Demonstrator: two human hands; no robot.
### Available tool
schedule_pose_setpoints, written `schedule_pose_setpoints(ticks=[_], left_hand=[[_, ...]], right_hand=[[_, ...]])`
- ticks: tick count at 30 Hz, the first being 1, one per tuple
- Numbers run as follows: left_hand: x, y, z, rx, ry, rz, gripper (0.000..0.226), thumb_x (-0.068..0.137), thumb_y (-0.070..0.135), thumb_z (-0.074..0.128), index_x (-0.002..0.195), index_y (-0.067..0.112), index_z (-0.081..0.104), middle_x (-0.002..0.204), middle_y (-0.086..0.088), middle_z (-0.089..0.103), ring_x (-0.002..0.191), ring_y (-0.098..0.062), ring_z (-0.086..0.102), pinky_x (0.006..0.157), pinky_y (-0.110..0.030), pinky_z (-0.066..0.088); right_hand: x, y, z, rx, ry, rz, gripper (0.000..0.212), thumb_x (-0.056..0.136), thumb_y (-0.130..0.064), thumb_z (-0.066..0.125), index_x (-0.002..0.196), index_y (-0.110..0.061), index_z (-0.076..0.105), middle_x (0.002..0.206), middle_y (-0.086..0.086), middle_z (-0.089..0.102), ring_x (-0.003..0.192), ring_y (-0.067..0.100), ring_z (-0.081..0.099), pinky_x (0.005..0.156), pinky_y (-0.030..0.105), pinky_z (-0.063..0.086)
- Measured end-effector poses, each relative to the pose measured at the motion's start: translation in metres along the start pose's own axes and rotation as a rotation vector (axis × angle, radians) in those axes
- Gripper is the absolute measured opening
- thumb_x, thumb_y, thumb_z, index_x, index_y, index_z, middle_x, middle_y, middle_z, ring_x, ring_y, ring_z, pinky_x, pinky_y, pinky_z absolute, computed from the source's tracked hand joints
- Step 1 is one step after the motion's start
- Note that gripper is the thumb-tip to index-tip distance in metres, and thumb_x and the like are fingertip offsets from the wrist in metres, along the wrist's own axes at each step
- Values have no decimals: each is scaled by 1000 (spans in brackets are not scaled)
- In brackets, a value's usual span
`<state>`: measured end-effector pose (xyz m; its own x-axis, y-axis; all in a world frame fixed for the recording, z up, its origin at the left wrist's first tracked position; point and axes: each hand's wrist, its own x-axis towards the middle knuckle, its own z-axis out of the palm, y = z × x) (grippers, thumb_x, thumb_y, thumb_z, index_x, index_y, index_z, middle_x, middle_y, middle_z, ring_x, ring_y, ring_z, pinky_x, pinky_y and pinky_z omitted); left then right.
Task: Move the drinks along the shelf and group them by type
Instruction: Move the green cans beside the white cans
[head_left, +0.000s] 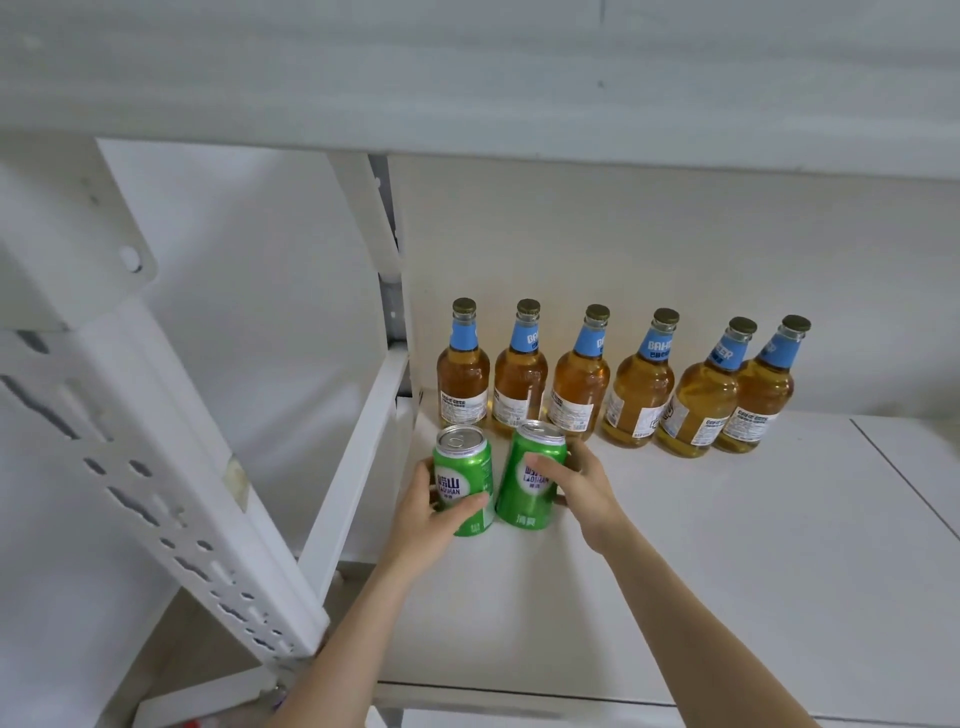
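Two bare forearms reach up from the lower edge of the view onto the white shelf board (675, 545). The left hand (431, 514) grasps a green Laoshan beer can (464, 470), its thumb wrapped across the front of the label and its fingers round the far left side. The right hand (582, 488) grips a second green Laoshan can (519, 512) in the same way, thumb on the front and fingers curled behind. Both cans sit at the left front of the board, just beside each other and closest at their bases; the right one tips a little to the right at its top. Whether either base is lifted off the board cannot be told.

Behind the cans, along the back wall, stands a row of six amber beer bottles (581, 382) with blue neck labels and gold caps, upright, from the leftmost bottle (463, 374) to the rightmost bottle (766, 389); the last two overlap. A perforated white upright (171, 493) rises at the left, and an upper shelf (467, 78) spans above.
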<state>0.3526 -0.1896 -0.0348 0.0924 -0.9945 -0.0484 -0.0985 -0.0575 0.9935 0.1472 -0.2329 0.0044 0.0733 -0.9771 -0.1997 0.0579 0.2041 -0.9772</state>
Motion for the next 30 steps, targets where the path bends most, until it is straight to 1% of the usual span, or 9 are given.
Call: schedule_pose_setpoints(ticks=[2,4,6,9,12,15,19,22,30], left_hand=[[-11,1,-1,-82,-9,-41,52,73,25,86,115,31,56,111,6,73,102,-8,69,79,-22,55],[-22,3,0,-128,-9,-78,53,67,32,86,113,28,59,107,6,75,98,-7,71,74,-20,55],[-33,5,0,-142,-4,-113,56,62,40,83,111,28,60,103,12,75,95,-4,71,73,-20,53],[-46,6,-1,-154,-22,-156,53,64,40,84,112,29,62,101,15,75,94,-4,71,74,-24,52],[-55,11,0,-145,-57,-177,54,68,39,88,114,27,63,103,12,76,94,-5,72,76,-27,54],[-62,17,4,-152,-72,-178,66,58,43,92,114,23,64,105,8,76,97,-10,72,80,-31,55],[-70,25,15,-136,-59,-165,49,69,32,87,111,22,65,102,7,76,98,-12,71,80,-30,56],[-79,33,27,-123,-70,-159,47,71,31,85,112,23,65,105,6,75,102,-14,69,85,-34,56],[-113,52,89,-113,-72,-146,37,75,27,83,108,26,65,103,8,74,101,-12,68,75,-27,53]], right_hand=[[-11,3,-4,28,25,56,39,83,-20,77,117,-20,59,109,0,71,93,14,71,68,27,55],[-22,7,-7,31,41,98,38,84,-23,75,118,-16,59,106,4,72,93,18,70,70,33,55],[-33,10,-11,37,54,125,37,85,-25,73,118,-15,59,106,6,72,94,21,69,73,37,55],[-48,12,-17,44,70,148,36,85,-28,73,117,-14,60,106,8,72,98,24,68,80,42,56],[-63,10,-24,60,85,155,37,86,-28,72,116,-12,61,107,10,72,99,26,68,78,42,56],[-76,7,-31,67,104,147,38,86,-29,73,116,-11,61,107,10,72,99,26,68,73,39,55],[-89,3,-44,74,124,131,38,85,-32,73,114,-9,63,106,11,72,98,26,69,73,37,55],[-100,0,-58,79,131,125,39,86,-33,72,114,-8,63,104,11,72,98,27,69,75,38,55],[-136,-11,-118,71,121,104,41,84,-32,74,114,-7,62,105,11,72,98,27,69,75,39,55]])
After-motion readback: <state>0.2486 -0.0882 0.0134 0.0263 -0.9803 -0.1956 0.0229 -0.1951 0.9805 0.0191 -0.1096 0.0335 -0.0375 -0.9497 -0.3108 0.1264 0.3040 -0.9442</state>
